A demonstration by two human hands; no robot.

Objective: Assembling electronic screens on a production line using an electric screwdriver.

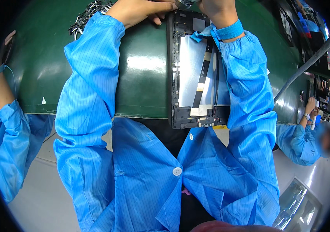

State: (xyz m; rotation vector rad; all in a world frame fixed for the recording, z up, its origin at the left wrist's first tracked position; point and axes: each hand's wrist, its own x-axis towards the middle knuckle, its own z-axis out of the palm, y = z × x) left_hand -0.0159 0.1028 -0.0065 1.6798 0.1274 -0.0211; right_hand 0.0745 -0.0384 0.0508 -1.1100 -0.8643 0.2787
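Observation:
An opened tablet-like device [186, 73] lies at the table's near edge, its dark frame, silver plate and ribbon cables exposed. My left hand [138, 11] is at its upper left corner, fingers reaching right and partly apart, with nothing visible in them. Over the device's far end, my right hand [220, 11] appears closed on a shiny grey metal tool [186, 4]; the upper picture edge cuts off its fingers and most of the tool. A blue wrist strap [230, 31] circles my right wrist, and its loose end hangs over the device.
A pile of small black and silver parts [91, 15] lies on the green table [143, 89] beyond my left sleeve. Co-workers' blue sleeves [12, 127] show at both sides. A grey cable or pole [304, 67] slants across the right.

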